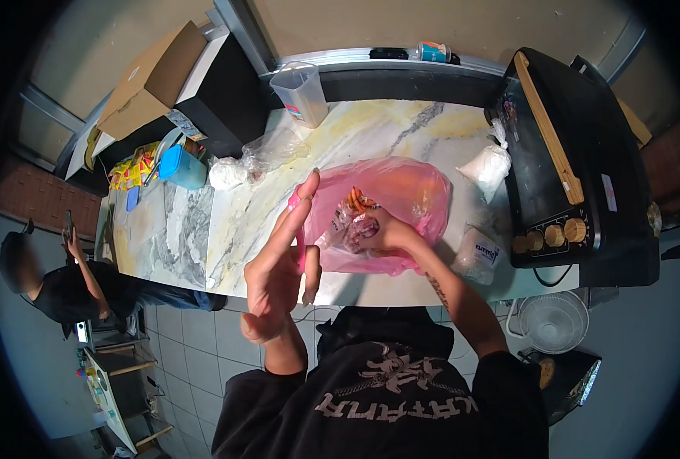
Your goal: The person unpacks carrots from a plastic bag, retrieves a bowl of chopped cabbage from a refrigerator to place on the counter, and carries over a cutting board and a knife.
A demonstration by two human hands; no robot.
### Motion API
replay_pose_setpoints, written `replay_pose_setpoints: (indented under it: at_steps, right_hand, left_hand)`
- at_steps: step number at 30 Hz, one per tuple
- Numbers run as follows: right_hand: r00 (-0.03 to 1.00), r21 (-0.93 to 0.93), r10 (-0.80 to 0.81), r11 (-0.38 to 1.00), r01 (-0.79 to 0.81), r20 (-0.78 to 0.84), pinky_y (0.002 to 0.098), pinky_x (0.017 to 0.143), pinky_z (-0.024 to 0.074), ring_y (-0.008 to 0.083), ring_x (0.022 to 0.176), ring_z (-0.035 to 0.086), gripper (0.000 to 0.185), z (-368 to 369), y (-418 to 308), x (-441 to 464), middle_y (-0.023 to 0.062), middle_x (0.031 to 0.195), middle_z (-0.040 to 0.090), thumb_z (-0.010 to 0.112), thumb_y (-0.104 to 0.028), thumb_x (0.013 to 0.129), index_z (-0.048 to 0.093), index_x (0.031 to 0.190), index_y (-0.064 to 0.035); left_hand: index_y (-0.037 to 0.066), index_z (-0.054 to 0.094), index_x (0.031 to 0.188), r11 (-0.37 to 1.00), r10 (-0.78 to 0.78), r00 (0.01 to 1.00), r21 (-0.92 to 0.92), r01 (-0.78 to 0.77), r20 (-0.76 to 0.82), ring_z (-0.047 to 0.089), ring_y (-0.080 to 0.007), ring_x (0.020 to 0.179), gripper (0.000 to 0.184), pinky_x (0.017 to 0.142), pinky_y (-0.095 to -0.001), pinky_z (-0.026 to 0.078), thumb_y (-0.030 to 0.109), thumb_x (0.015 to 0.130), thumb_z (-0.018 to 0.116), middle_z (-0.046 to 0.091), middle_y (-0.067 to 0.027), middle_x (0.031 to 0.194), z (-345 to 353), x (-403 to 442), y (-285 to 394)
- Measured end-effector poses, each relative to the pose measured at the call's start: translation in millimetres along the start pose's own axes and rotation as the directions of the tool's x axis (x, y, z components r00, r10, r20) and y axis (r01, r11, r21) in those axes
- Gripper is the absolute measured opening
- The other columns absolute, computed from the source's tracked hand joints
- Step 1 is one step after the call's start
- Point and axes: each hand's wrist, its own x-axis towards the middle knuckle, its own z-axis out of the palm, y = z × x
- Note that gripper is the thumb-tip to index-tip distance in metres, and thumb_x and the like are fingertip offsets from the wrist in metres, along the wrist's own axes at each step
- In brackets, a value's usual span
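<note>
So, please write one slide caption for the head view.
Right hand inside a pink plastic bag, left hand at its edge.

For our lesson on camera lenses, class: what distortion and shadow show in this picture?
Head view: fisheye-like distortion, with dark rounded corners and the front edge of the pale marble-patterned tabletop bowed; head view too: a grey shadow on that tabletop, by the translucent pink plastic bag.

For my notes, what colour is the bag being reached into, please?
The bag is translucent pink, shown best in the head view.
</note>
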Motion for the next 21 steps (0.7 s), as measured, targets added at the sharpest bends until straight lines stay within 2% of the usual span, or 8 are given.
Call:
replay_pose_setpoints:
  at_steps: [7, 11, 13, 15, 16, 17, 18, 21]
  right_hand:
    - [0.994, 0.269, 0.102, 0.957, -0.106, 0.027, 0.0322, 0.073, 0.0484, 0.0162, 0.089, 0.059, 0.043, -52, -29, -29, 0.0083, 0.099, 0.065, 0.069, -0.014, 0.078, 0.058, 0.118, -0.0056]
    - [0.914, -0.010, 0.391, 0.920, -0.392, 0.103, 0.0326, 0.081, 0.0466, 0.0204, 0.091, 0.060, 0.037, -68, -44, -29, 0.0089, 0.101, 0.066, 0.065, -0.019, 0.081, 0.061, 0.114, -0.0049]
    - [0.997, 0.157, 0.033, 0.987, -0.043, 0.063, 0.0264, 0.063, 0.0467, 0.0111, 0.075, 0.055, 0.045, -52, -6, -10, 0.0043, 0.088, 0.061, 0.069, -0.015, 0.076, 0.055, 0.119, -0.0062]
    - [0.999, 0.354, -0.052, 0.934, 0.043, 0.014, 0.0282, 0.071, 0.0483, 0.0159, 0.079, 0.060, 0.051, -32, 9, 3, 0.0106, 0.091, 0.064, 0.072, -0.020, 0.074, 0.054, 0.119, -0.0041]
    - [0.997, -0.058, -0.031, 0.998, 0.027, -0.073, 0.0299, 0.074, 0.0486, 0.0196, 0.082, 0.062, 0.053, -28, -8, 3, 0.0136, 0.094, 0.065, 0.074, -0.020, 0.072, 0.054, 0.118, -0.0027]
    - [0.986, -0.455, -0.048, 0.890, -0.030, -0.160, 0.0316, 0.077, 0.0489, 0.0233, 0.085, 0.063, 0.055, -24, -20, 4, 0.0166, 0.096, 0.065, 0.075, -0.020, 0.070, 0.054, 0.118, -0.0014]
    - [0.991, -0.277, -0.060, 0.961, 0.025, -0.119, 0.0343, 0.079, 0.0488, 0.0292, 0.087, 0.063, 0.051, -14, 3, 25, 0.0206, 0.097, 0.065, 0.077, -0.020, 0.064, 0.061, 0.110, -0.0028]
    - [0.983, -0.370, -0.168, 0.919, 0.132, -0.068, 0.0336, 0.079, 0.0491, 0.0282, 0.087, 0.064, 0.046, -8, -14, 36, 0.0201, 0.095, 0.066, 0.077, -0.021, 0.061, 0.067, 0.102, -0.0037]
  left_hand:
    - [-0.012, 0.030, 0.139, 0.999, -0.048, 0.996, 0.008, 0.048, 0.073, 0.047, -0.0097, 0.038, 0.113, 0.040, -0.0188, 0.041, 0.083, 0.076, 0.026, 0.021, -0.0390, 0.143, -3, -7, 1]
    - [-0.012, 0.030, 0.139, 0.997, -0.075, 0.996, -0.006, 0.075, 0.045, 0.049, -0.0102, 0.040, 0.110, 0.040, -0.0188, 0.042, 0.081, 0.079, 0.027, 0.019, -0.0386, 0.144, 1, -7, 1]
    - [-0.011, 0.030, 0.139, 0.997, -0.067, 0.998, 0.032, 0.067, 0.013, 0.051, -0.0109, 0.042, 0.108, 0.041, -0.0197, 0.044, 0.080, 0.080, 0.026, 0.019, -0.0374, 0.145, 4, -4, 0]
    - [-0.010, 0.030, 0.139, 0.997, -0.067, 0.998, 0.047, 0.067, -0.007, 0.051, -0.0114, 0.043, 0.107, 0.043, -0.0203, 0.045, 0.079, 0.081, 0.026, 0.019, -0.0368, 0.145, 6, -2, 0]
    - [-0.009, 0.030, 0.140, 0.996, -0.066, 0.997, 0.063, 0.068, -0.032, 0.052, -0.0119, 0.043, 0.105, 0.044, -0.0209, 0.046, 0.078, 0.082, 0.025, 0.019, -0.0361, 0.145, 6, -1, 0]
    - [-0.009, 0.030, 0.140, 0.995, -0.066, 0.997, 0.067, 0.068, -0.032, 0.052, -0.0119, 0.043, 0.105, 0.044, -0.0209, 0.046, 0.078, 0.082, 0.025, 0.019, -0.0361, 0.145, 6, 0, -1]
    - [-0.008, 0.031, 0.140, 0.997, -0.055, 0.996, 0.049, 0.058, -0.073, 0.052, -0.0125, 0.044, 0.102, 0.046, -0.0215, 0.046, 0.077, 0.083, 0.025, 0.020, -0.0355, 0.146, 6, 0, -2]
    - [-0.006, 0.032, 0.140, 0.999, -0.032, 0.994, 0.014, 0.034, -0.102, 0.053, -0.0139, 0.044, 0.096, 0.050, -0.0222, 0.047, 0.073, 0.085, 0.023, 0.021, -0.0342, 0.146, 1, 3, -4]
